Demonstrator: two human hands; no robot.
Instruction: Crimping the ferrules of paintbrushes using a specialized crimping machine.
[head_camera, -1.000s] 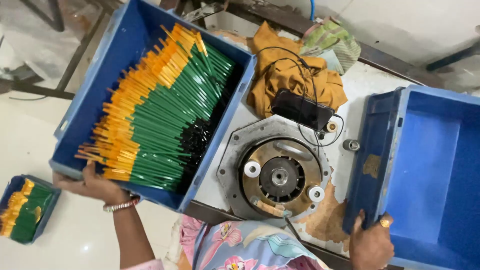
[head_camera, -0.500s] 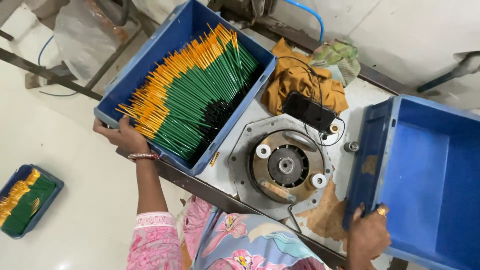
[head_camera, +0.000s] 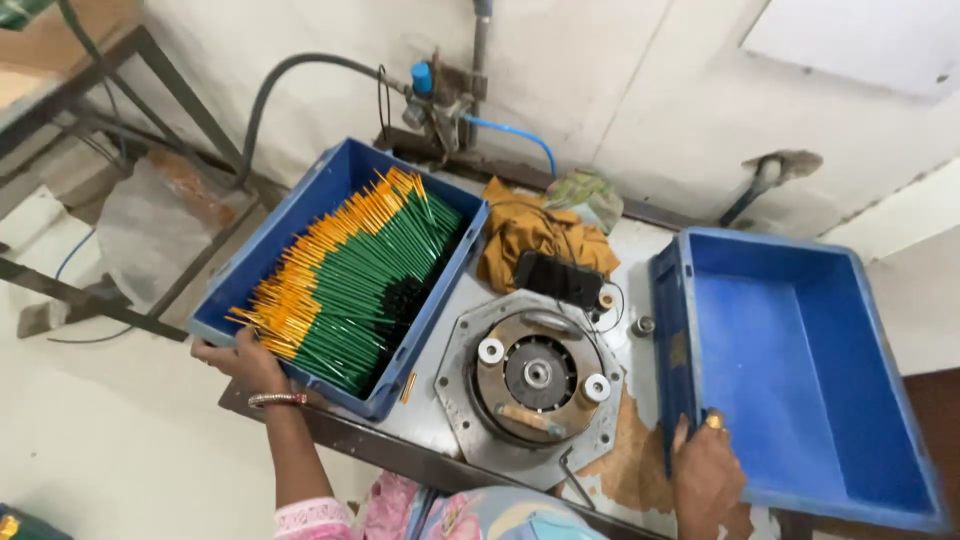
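Observation:
My left hand (head_camera: 243, 363) grips the near rim of a blue crate (head_camera: 262, 255) packed with several green pencils (head_camera: 370, 280) that have orange-yellow ends. The crate rests on the left part of a worn metal table (head_camera: 640, 470). My right hand (head_camera: 706, 472) holds the near left corner of an empty blue crate (head_camera: 790, 370) on the right side of the table. Between the two crates sits a round metal machine head (head_camera: 535, 380) on an octagonal plate.
Behind the machine head lie an orange cloth (head_camera: 525, 235) and a black phone (head_camera: 558, 278) with a cable. A grey hose (head_camera: 290, 75) and a blue tube (head_camera: 515, 135) run along the wall. A metal frame (head_camera: 110, 110) and a plastic bag (head_camera: 150, 220) stand at left.
The pencil crate has moved right and further onto the table with my left hand on it. The view tilted up, so the small blue tray on the floor dropped out of sight.

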